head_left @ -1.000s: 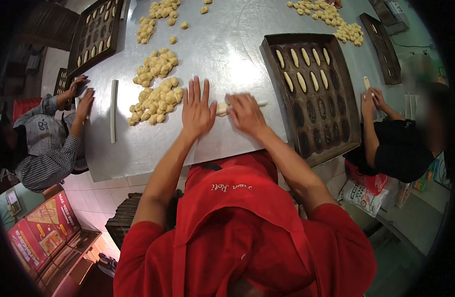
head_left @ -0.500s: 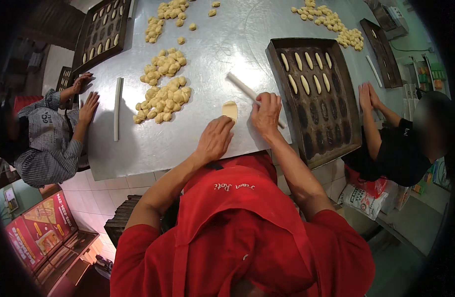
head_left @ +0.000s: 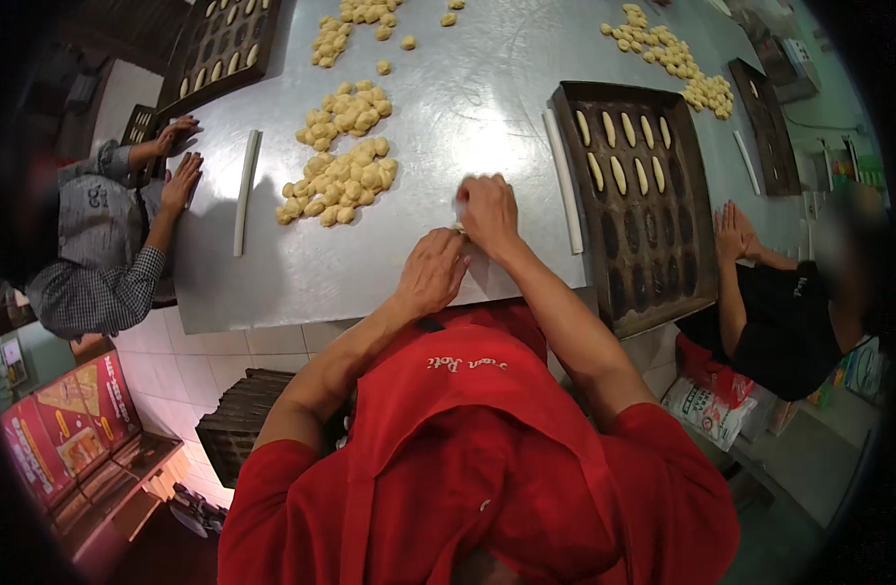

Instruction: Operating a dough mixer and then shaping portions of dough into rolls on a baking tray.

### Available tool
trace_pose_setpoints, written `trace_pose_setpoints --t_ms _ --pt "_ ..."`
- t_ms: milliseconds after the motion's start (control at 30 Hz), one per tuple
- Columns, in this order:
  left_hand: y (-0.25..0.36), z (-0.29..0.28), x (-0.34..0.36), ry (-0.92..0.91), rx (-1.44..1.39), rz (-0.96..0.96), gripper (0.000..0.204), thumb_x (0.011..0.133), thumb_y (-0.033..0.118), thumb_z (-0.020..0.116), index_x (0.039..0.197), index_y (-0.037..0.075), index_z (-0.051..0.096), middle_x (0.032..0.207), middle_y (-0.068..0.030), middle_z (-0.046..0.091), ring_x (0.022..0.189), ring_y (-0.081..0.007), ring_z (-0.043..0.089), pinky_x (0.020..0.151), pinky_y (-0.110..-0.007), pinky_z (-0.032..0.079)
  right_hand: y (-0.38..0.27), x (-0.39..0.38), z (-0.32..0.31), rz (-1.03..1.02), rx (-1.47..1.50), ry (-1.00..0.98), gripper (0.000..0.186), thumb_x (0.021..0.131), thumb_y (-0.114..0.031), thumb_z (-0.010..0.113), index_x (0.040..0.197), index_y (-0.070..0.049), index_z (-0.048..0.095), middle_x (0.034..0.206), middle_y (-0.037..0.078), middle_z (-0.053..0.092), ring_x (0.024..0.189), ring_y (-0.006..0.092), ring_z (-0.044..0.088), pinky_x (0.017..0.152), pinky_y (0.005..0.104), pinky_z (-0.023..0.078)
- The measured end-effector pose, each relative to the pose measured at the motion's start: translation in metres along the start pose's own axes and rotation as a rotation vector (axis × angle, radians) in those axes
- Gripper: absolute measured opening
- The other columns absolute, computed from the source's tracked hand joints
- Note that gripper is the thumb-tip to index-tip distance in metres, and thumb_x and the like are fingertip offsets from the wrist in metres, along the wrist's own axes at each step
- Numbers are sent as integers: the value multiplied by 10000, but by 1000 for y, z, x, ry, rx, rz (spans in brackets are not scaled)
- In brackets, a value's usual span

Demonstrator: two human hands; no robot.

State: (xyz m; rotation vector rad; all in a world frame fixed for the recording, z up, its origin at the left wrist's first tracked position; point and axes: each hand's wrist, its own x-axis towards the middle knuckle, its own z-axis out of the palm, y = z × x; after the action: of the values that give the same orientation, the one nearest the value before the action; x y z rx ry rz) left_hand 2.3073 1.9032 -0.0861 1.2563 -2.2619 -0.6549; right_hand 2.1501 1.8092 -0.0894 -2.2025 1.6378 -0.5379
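A small piece of pale dough (head_left: 458, 227) was mostly hidden beneath the two hands, on the bench (head_left: 418, 127) just in from the middle of its near edge. Its shape could not be made out. It was covered from the near side by the left hand (head_left: 434, 265), whose fingers were kept close together and bent down towards the bench; the right hand (head_left: 489, 207) was held just beyond, its fingers curled inwards and slightly blurred. Whether the dough was pinched by either hand cannot be told, as the fingertips were hidden. The hands were probably set so close because the piece was small and soft.

Beside the right hand, a smooth, straight white rod (head_left: 563, 180) was laid along the left side of a baking tray (head_left: 618, 93), seemingly so that it could be reached without taking up the space in front of the body. The tray, of dark, stained metal, was placed at the right of the near edge; two rows of slim, tapered dough sticks (head_left: 618, 175) were seated in its oval hollows, by which they were probably kept apart.

To the left, rounded, yellowish dough balls (head_left: 340, 185) were heaped within reach. Farther out, a second white rod (head_left: 246, 193) was laid near the left edge, where a co-worker in checked sleeves (head_left: 106, 288) was placed. Another filled tray (head_left: 214, 93) was set towards the far left corner. The bench surface was dull, silvery metal, scuffed and glossy under the light.
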Motion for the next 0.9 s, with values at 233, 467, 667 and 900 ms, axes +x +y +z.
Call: trace_pose_setpoints --t_ms 233,467,667,900 --pt "-64 -40 -64 603 104 -664 420 920 161 740 1271 -35 618 1194 -209 642 1121 -384 613 989 -488 482 -26 -72 22 -152 -152 -25 798 934 -401 702 1569 -2 427 1601 291 396 1500 484 330 1231 635 239" --pt "-118 -77 -39 601 34 -924 430 931 339 775 1039 -66 680 944 -211 688 940 -383 650 897 -473 504 -26 7 26 -174 -145 89 667 932 -390 713 1441 1 533 1444 247 527 1350 433 466 1137 598 340" --pt "-109 -81 -70 776 -25 -869 258 959 178 688 1094 -35 635 916 -217 662 840 -362 644 823 -468 522 -5 -53 -8 -310 315 68 467 857 -171 799 1269 -12 648 1201 155 636 1140 366 577 950 490 468" --pt "-87 -68 -109 528 341 -738 312 970 66 604 1269 -22 593 1038 -187 646 920 -354 691 823 -463 542 48 -55 -59 -86 206 185 219 869 -58 791 1088 -68 786 1018 129 716 956 301 682 821 400 558"
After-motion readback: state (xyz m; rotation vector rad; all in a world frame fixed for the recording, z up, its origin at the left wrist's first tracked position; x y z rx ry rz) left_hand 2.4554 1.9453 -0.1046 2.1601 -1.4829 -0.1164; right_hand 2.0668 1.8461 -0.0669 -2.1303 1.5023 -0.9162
